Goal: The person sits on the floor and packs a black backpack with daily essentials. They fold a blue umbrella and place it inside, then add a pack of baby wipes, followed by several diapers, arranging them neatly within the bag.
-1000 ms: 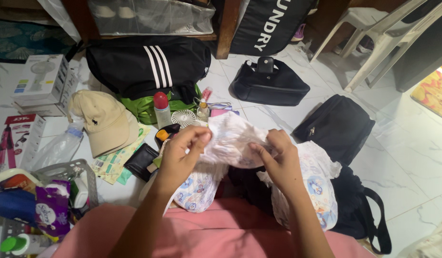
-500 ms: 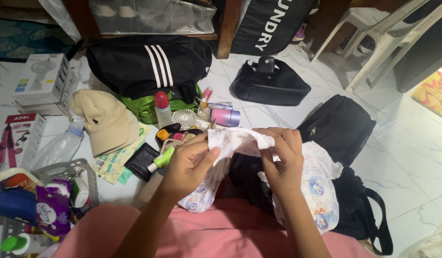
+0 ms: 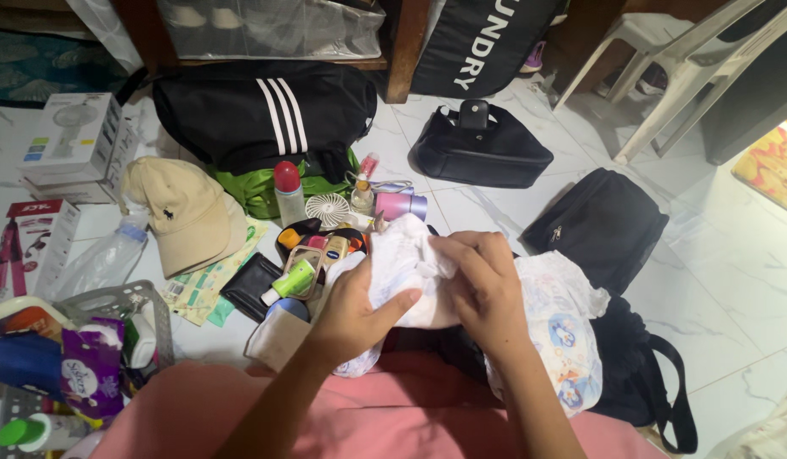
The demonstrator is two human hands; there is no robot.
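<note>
Both hands, left hand (image 3: 355,310) and right hand (image 3: 482,289), clasp a folded white diaper (image 3: 402,272) above the lap, apparently compressing it; folding seems nearly done. Beside it lies a printed diaper (image 3: 563,331); beyond, the open pouch (image 3: 304,255) on the tiled floor (image 3: 733,255).

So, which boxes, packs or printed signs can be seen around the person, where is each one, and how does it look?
Fan box: far left on the floor, white carton with a fan picture.
Flat box: left edge, below the fan box, white with red top and pink pictures.
Purple pack: lower left, in the grey basket, soft, purple and white.
Black bag: top centre, upright, large white lettering.
</note>
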